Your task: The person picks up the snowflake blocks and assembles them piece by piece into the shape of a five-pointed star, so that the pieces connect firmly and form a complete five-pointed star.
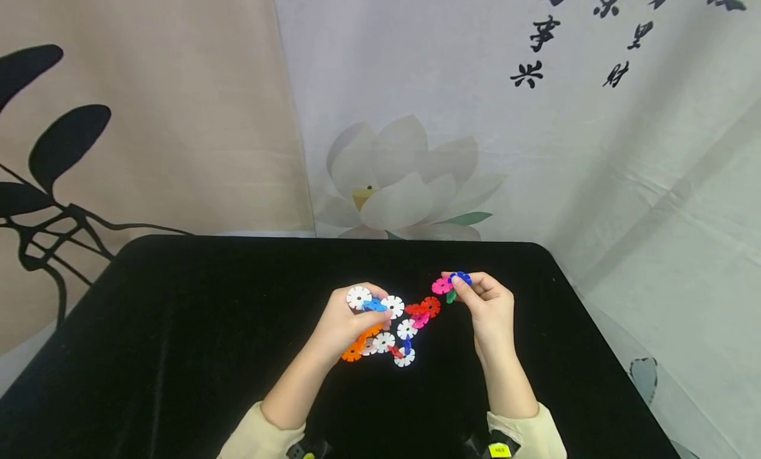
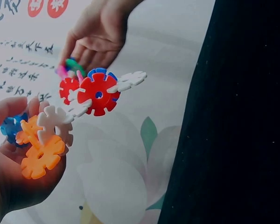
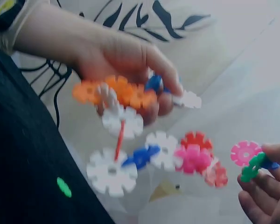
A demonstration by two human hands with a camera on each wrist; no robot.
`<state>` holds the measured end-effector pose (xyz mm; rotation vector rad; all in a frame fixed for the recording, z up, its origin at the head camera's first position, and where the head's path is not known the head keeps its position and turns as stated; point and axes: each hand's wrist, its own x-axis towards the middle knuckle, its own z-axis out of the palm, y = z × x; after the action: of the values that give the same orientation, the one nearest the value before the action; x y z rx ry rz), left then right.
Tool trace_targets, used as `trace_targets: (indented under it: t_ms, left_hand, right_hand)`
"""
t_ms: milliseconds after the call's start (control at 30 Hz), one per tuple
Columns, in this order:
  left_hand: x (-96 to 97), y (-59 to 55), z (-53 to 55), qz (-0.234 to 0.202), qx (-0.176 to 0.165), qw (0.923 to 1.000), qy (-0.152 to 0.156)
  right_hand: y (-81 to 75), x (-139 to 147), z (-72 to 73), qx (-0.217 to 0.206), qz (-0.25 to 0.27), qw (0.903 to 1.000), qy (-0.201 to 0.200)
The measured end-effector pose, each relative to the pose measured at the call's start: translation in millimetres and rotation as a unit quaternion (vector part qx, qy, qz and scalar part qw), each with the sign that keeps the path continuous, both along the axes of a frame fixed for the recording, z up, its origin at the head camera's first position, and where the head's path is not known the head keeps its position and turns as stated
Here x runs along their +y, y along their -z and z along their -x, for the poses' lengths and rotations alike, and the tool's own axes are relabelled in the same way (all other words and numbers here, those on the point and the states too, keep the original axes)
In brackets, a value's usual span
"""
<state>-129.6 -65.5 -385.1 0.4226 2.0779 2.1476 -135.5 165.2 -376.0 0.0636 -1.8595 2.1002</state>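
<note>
A chain of interlocking snowflake discs in white, orange, red, pink and blue (image 1: 384,342) hangs over the black table. My left hand (image 1: 340,323) grips it at one end, thumb across a light-blue disc (image 1: 374,305) between two white ones. In the left wrist view, orange discs (image 2: 43,157) lie against the palm. My right hand (image 1: 495,317) pinches a small cluster of joined discs between thumb and fingers: a pink disc (image 3: 246,153), a green disc (image 3: 253,167) and a blue disc (image 1: 460,278). This cluster is apart from the chain's red end (image 1: 431,306).
Below both hands is the black table (image 1: 208,353), with a curtain (image 1: 416,63) printed with a lotus and characters behind it. A loose green disc (image 3: 64,186) shows against the black surface in the right wrist view.
</note>
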Motion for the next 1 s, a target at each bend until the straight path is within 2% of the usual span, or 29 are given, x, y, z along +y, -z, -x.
trace_targets:
  t_ms: [167, 367, 567, 1000]
  left_hand:
    - [0.1, 0.2, -0.3, 0.004, 0.003, 1.0000, -0.002]
    - [1.7, 0.4, -0.6, 0.003, 0.010, 0.9999, 0.007]
    - [2.9, -0.1, -1.6, 0.003, 0.014, 0.9999, 0.007]
    - [4.2, 0.5, -2.7, 0.016, 0.036, 0.9992, 0.010]
  right_hand:
    - [-7.1, -8, -12.4, 0.014, 0.007, 0.9996, -0.022]
    - [-9.7, -18, -22.1, 0.027, 0.011, 0.9992, -0.029]
    - [-8.0, -25, -25.3, 0.028, 0.012, 0.9992, -0.027]
    - [-2.3, -35, -27.9, 0.049, -0.025, 0.9983, -0.021]
